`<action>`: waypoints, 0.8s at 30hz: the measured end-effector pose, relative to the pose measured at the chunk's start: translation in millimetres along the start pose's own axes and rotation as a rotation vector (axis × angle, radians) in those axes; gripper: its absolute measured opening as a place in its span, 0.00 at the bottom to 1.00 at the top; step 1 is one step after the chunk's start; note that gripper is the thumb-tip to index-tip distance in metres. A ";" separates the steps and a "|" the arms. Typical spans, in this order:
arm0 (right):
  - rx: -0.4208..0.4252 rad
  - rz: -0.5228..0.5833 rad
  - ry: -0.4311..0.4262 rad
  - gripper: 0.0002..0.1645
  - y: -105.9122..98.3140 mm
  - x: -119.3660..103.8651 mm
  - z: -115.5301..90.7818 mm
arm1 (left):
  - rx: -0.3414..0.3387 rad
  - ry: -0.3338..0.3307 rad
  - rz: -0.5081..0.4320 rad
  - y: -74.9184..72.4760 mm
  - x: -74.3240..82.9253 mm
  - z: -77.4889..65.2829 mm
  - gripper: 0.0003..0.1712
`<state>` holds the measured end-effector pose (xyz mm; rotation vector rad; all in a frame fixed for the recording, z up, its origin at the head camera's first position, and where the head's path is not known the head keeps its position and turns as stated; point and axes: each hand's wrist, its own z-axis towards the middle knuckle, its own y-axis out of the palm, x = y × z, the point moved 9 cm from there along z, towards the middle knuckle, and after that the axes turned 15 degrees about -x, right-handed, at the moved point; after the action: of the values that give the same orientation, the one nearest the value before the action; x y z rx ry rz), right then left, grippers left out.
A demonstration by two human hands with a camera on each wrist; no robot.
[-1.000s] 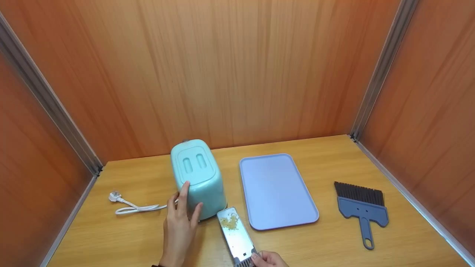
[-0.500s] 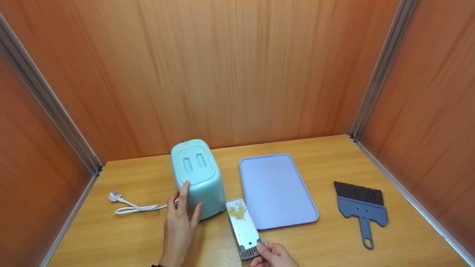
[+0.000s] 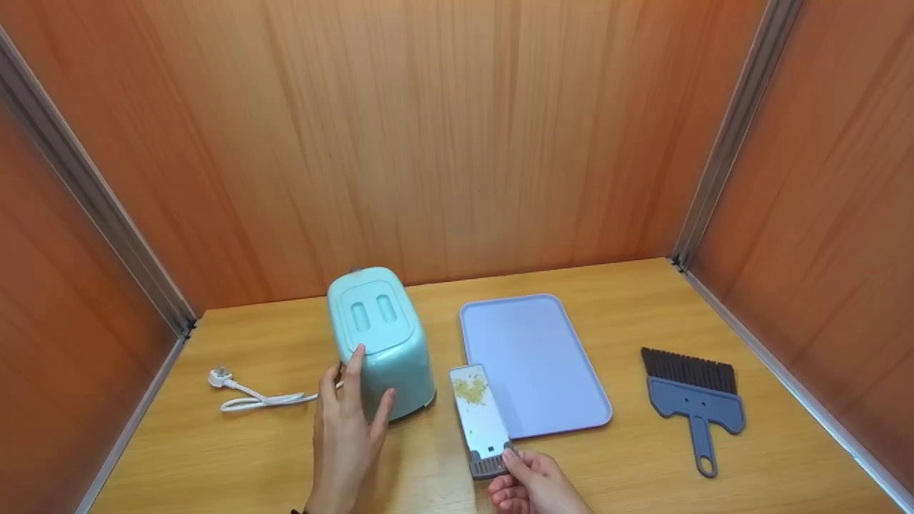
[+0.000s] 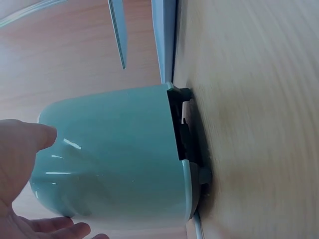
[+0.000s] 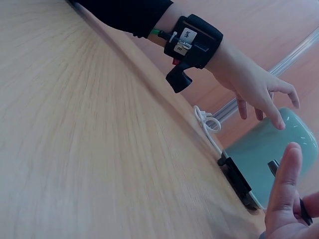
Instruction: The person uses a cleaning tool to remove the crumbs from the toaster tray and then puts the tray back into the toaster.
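My left hand [image 3: 345, 433] rests against the near end of a mint-green toaster [image 3: 401, 378], fingers fairly straight along its side and thumb apart from them. In the left wrist view, a dark slot [image 4: 178, 122] gapes low in the toaster's end. A metal crumb tray [image 3: 485, 427] with yellowish crumbs [image 3: 470, 389] near its far end is clear of the toaster. My right hand [image 3: 539, 482] pinches the crumb tray's dark slatted end between thumb and fingers. Its far end overlaps the lavender serving tray's left edge in the head view.
The lavender serving tray [image 3: 546, 357] lies right of the toaster. Farther right is a blue-grey hand brush [image 3: 696, 396] with dark bristles. The toaster's white cord [image 3: 264, 402] and plug [image 3: 219, 376] lie to its left. Wooden panels [image 3: 457, 143] enclose the back and sides.
My right hand has carried the crumb tray right and farther from me, away from the toaster's base to the serving tray's edge. The left hand has hardly moved.
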<state>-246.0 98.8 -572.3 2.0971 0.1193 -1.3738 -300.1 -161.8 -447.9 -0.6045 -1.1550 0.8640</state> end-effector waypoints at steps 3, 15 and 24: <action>0.024 0.024 0.004 0.16 -2.6 -2.7 0.0 | 0.003 -0.009 0.050 -1.9 5.9 -1.2 0.47; 0.131 0.076 0.032 0.15 -14.5 -14.2 -2.4 | -0.003 0.062 0.078 -5.5 41.6 -10.8 0.45; 0.172 0.086 0.009 0.17 -21.5 -21.1 -1.2 | -0.036 0.155 0.029 6.2 61.8 -14.0 0.39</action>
<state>-263.2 122.0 -563.5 2.2217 -0.0873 -1.3649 -278.9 -106.4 -424.6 -0.7074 -1.0253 0.8074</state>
